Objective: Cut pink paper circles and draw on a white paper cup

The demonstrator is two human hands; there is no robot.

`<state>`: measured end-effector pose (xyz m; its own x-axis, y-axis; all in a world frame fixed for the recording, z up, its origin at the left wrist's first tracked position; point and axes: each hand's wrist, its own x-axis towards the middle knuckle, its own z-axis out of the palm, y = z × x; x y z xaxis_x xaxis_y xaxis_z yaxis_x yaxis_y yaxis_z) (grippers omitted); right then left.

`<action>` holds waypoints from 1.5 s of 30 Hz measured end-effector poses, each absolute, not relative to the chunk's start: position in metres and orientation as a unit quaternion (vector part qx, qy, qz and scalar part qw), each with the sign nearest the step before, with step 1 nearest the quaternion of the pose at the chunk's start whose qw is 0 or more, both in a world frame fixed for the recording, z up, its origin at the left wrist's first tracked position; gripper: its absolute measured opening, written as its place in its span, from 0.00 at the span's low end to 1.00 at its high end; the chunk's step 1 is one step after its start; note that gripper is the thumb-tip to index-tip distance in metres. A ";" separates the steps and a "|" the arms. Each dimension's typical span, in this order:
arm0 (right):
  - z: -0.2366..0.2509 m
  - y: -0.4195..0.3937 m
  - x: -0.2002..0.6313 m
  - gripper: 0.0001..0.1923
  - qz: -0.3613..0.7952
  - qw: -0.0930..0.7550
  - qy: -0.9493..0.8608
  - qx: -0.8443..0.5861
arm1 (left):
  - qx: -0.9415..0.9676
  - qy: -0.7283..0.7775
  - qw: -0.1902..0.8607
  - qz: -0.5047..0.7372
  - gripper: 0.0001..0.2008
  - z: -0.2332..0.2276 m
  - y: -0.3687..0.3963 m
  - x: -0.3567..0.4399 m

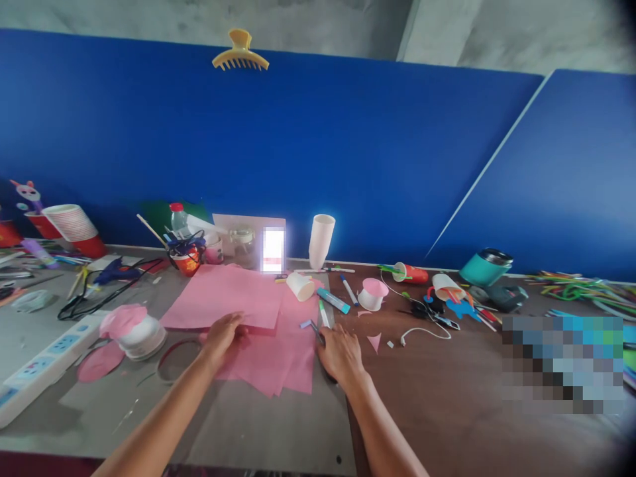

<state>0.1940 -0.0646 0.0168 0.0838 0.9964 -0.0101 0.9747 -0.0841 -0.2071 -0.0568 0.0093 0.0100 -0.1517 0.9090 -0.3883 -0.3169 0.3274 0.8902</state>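
Observation:
My left hand (224, 341) pinches the near edge of a large pink sheet of paper (231, 295), which is lifted over more pink sheets (268, 361) lying on the table. My right hand (342, 352) is closed round scissors (317, 330), their blades pointing away from me and the handles mostly covered by the hand. Just beyond it lie a green-and-white marker (324, 313) and a teal glue stick (332, 301). A white paper cup (301, 286) rests on its side behind the sheets. To the right stands a small white cup with a pink top (372, 293).
Left of the paper are a white tub with pink paper (144, 336), a tape ring (173, 361) and a power strip (50, 364). A tall white cup stack (322, 242) stands by the blue partition (318, 146). A white cable (427, 332) and pink scraps (374, 342) lie rightward.

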 end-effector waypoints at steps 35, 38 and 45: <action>-0.014 -0.059 0.206 0.20 0.067 0.022 -0.683 -0.727 | 0.507 0.744 0.114 0.421 0.28 0.026 -0.131 -0.296; -0.014 -0.059 0.207 0.20 0.072 0.030 -0.681 -0.728 | 0.315 0.662 0.315 0.603 0.26 0.057 -0.120 -0.269; -0.012 -0.063 0.208 0.20 0.081 0.043 -0.684 -0.724 | 0.155 0.520 0.529 0.652 0.14 0.077 -0.094 -0.231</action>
<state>0.2078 -0.0634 -0.0122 0.0507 0.9971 -0.0573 0.9831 -0.0599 -0.1730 -0.2315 -0.0938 0.0766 -0.3912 0.8515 -0.3490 -0.5289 0.1023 0.8425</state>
